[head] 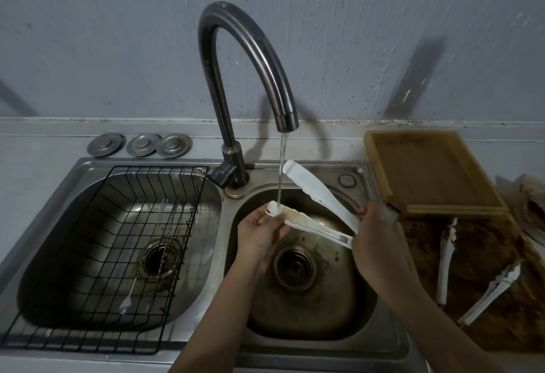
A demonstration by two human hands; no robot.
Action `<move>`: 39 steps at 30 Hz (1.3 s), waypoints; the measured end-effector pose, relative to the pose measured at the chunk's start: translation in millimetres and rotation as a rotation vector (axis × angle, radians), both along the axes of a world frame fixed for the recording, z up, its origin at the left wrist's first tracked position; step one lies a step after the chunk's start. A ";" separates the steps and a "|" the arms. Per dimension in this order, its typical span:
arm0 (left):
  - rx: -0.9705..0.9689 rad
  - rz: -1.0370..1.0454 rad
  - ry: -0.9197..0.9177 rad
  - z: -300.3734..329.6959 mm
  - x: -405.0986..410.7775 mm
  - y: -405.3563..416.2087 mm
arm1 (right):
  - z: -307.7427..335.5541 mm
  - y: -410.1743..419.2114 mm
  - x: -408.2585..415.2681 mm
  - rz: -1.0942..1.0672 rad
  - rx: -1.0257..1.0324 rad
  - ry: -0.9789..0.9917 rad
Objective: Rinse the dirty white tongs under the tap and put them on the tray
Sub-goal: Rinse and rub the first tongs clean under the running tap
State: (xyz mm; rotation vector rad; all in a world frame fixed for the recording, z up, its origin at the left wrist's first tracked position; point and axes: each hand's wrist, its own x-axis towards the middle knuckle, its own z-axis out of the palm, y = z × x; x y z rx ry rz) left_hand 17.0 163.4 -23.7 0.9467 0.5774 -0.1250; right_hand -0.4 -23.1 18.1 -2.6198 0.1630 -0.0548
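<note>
White tongs [314, 188] with brown stains are spread open over the right sink bowl [309, 307]. Water runs from the dark curved tap [250, 56] onto the tip of the lower arm. My left hand [259, 235] pinches that lower tip. My right hand [376, 242] grips the hinge end of the tongs. The upper arm points up and left, just right of the water stream. A wooden tray [380, 154] sits on the counter to the right of the sink, with nothing in it.
Two more white tongs [445, 263] [492, 291] lie on a brown mat [486, 242] below the tray. A black wire rack [97, 257] with a fork sits in the left bowl. Three metal sink plugs [140, 144] rest behind it.
</note>
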 end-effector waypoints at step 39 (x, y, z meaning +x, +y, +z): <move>0.634 -0.050 -0.068 9.4 -0.9 1.6 | 7.4 -5.9 -3.9 0.040 -0.068 0.000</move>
